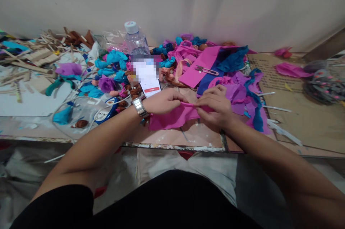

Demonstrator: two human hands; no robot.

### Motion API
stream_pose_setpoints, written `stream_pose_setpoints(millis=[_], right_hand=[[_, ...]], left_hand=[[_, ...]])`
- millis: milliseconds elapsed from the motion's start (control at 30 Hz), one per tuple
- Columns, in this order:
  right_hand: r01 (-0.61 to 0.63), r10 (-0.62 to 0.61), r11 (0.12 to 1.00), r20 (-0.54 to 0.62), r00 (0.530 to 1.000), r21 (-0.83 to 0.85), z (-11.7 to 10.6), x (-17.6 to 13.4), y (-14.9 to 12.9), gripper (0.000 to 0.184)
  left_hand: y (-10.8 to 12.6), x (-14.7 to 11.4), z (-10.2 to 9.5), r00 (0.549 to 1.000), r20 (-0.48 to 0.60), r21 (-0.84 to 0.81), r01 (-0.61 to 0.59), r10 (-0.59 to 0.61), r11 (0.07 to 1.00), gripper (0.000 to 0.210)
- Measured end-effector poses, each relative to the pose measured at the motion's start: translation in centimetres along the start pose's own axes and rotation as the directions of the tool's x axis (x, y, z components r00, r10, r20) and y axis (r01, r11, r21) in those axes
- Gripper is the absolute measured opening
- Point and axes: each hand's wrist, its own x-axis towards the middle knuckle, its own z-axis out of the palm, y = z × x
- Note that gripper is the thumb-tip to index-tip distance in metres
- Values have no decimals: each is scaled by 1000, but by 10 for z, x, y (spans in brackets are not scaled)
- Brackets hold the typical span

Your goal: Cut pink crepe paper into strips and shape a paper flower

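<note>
A piece of pink crepe paper [172, 118] hangs just over the table's front part, its upper edge pinched and slightly rolled between both my hands. My left hand [167, 100], below a metal wristwatch [139, 106], grips that edge with thumb and curled fingers. From the other side, my right hand [215, 107] pinches the same edge, close to the left one. Beyond the right hand lie pink and blue paper sheets, with thread snips [207, 70] resting on them. Past the left hand stands a lit phone [150, 86], its screen partly blurred out.
Crumpled paper flowers [107, 83] crowd the left middle, with green-handled pliers [58, 84] and wooden sticks [32, 60] further left. A water bottle [137, 40] stands by the wall. Purple paper [239, 92] and cardboard [304, 114] lie to the right.
</note>
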Motion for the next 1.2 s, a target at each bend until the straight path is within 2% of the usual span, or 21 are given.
stream_pose_setpoints(millis=[167,300,333,400,467,633,767,900,1100,1200], right_hand=[[31,-31,999,-10,999,-12,0,-2,4,8],[24,-24,999,11,1000,-41,0,-2,5,7],[24,-23,999,11,1000,-41,0,-2,5,7],[29,-29,999,6,1000,-35,1,-2,4,7],[38,-38,999,1,999,-27,1,-2,3,7],[62,-63,998,-13,998,-24,3,-2,3,6],[82,-82,996,-22,996,-23,4,-2,3,5],[91,-91,996,-20,996,-26,3,-1,2,5],[84,-85,996,-18,996,-30,3,-1,2,3],[70,-71,997,-27,997,-29,3,0,2,2]], left_hand=[[-4,1,1,997,-77,29,6,-3,1000,48],[0,0,7,958,-286,3,-1,2,1000,44],[2,-1,9,954,-301,-12,-22,17,1000,43],[6,-2,11,959,-273,-5,-79,75,997,35],[9,-3,13,974,-198,32,-105,109,994,28],[10,-2,16,997,-56,39,-44,46,998,38],[10,0,15,999,-38,-60,20,-22,998,43],[9,2,15,999,-40,-144,-12,6,990,37],[7,2,13,996,-53,-140,-79,72,987,30],[9,0,12,994,-59,-57,-91,88,994,23]])
